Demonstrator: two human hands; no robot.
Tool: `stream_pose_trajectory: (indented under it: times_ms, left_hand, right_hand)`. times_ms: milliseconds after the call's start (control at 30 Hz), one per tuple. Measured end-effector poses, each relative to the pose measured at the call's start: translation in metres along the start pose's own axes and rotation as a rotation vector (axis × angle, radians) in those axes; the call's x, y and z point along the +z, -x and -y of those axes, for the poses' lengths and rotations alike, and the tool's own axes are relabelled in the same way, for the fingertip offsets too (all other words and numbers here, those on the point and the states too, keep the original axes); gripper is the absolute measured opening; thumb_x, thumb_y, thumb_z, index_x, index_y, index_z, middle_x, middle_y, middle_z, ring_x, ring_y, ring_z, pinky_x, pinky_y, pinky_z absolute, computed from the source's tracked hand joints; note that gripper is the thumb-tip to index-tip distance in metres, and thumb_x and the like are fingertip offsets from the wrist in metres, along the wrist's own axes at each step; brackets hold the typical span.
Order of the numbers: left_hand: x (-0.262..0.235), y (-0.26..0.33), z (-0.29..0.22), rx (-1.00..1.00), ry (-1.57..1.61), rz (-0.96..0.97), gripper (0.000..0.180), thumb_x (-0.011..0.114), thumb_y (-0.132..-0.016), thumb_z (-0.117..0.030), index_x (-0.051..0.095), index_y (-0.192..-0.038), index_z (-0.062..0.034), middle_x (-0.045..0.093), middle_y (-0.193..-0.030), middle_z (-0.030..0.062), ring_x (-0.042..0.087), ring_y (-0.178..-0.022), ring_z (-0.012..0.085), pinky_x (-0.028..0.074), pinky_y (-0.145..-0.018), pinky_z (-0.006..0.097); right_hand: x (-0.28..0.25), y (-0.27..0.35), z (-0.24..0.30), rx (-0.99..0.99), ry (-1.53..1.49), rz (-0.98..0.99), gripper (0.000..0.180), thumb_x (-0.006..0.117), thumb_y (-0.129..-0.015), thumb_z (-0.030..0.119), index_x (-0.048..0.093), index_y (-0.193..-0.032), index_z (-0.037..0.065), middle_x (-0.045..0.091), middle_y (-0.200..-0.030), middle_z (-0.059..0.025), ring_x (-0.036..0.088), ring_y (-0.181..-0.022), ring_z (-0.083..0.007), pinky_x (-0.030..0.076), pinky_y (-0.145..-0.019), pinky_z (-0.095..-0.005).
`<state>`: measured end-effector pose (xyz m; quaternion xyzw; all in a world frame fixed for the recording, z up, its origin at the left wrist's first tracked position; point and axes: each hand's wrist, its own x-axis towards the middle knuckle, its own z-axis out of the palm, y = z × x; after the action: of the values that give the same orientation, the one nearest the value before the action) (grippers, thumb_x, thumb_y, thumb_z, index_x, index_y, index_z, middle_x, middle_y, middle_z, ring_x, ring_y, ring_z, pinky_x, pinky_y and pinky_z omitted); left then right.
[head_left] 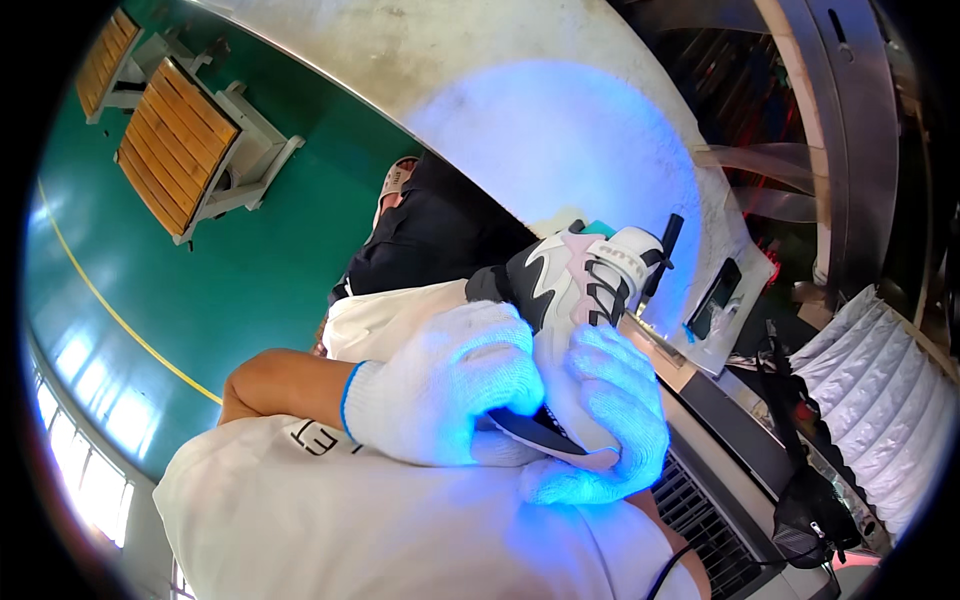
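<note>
A white, black and pink shoe with black laces sat just right of centre, its far end at the edge of a pale, blue-lit worktop at 12 to 1 o'clock. The white-gloved left hand was curled tight on its near part toward 8 o'clock; the white-gloved right hand gripped it toward 4 o'clock. The worktop's edge slanted in from between 10 and 11 o'clock, with shiny green floor stretching beyond it past a thin yellow line at 9 o'clock. A flat black rectangular device lay at 3 o'clock. At 4 o'clock hung a black zippered bag, its contents hidden.
</note>
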<state>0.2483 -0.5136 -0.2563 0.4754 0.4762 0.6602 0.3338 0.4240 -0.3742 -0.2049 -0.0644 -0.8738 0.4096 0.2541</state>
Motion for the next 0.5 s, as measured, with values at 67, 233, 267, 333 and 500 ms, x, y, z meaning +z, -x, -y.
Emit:
stream_pose_trajectory:
  times_ms: [67, 233, 267, 333, 500]
  left_hand:
    - [-0.005, -0.003, -0.010, -0.001, -0.109, -0.011, 0.039, 0.096, -0.072, -0.027, 0.065, -0.091, -0.0140, 0.056, -0.087, 0.0077, 0.058, -0.078, 0.0301, 0.046, -0.065, 0.043]
    - [0.014, 0.014, -0.009, 0.209, -0.327, -0.041, 0.029, 0.086, -0.080, -0.025, 0.073, -0.102, -0.0120, 0.063, -0.093, 0.0073, 0.062, -0.081, 0.0271, 0.047, -0.067, 0.042]
    - [0.014, 0.016, -0.008, 0.269, -0.335, -0.022, 0.029, 0.085, -0.080, -0.025, 0.073, -0.103, -0.0129, 0.063, -0.094, 0.0069, 0.063, -0.081, 0.0269, 0.048, -0.067, 0.042]
    - [0.027, 0.016, -0.007, 0.353, -0.360, 0.016, 0.028, 0.085, -0.080, -0.025, 0.073, -0.104, -0.0147, 0.064, -0.094, 0.0063, 0.064, -0.082, 0.0265, 0.049, -0.067, 0.041]
    - [0.033, -0.014, -0.004, 0.392, -0.320, 0.299, 0.027, 0.083, -0.081, -0.024, 0.072, -0.105, -0.0191, 0.065, -0.096, 0.0046, 0.066, -0.082, 0.0255, 0.051, -0.066, 0.040]
  right_hand:
    - [0.003, -0.005, 0.000, 0.021, 0.008, 0.040, 0.099, 0.089, -0.078, 0.073, 0.071, -0.131, -0.009, 0.075, -0.124, -0.0351, 0.075, -0.118, -0.0510, 0.056, -0.105, -0.0655]
    - [-0.009, -0.006, -0.003, 0.004, 0.053, 0.212, 0.094, 0.072, -0.096, 0.076, 0.067, -0.135, -0.010, 0.075, -0.117, -0.0379, 0.076, -0.113, -0.0528, 0.057, -0.105, -0.0673]
    - [-0.002, -0.004, -0.001, -0.008, 0.053, 0.085, 0.089, 0.066, -0.100, 0.074, 0.066, -0.133, -0.009, 0.075, -0.116, -0.0371, 0.076, -0.112, -0.0522, 0.057, -0.104, -0.0673]
    - [0.022, 0.011, -0.008, -0.058, 0.041, -0.152, 0.077, 0.055, -0.109, 0.067, 0.065, -0.129, -0.007, 0.075, -0.115, -0.0340, 0.076, -0.110, -0.0501, 0.059, -0.103, -0.0672]
    - [0.042, 0.050, -0.030, -0.085, 0.030, -0.463, 0.061, 0.047, -0.115, 0.054, 0.064, -0.124, -0.003, 0.075, -0.113, -0.0287, 0.076, -0.108, -0.0466, 0.060, -0.102, -0.0669]
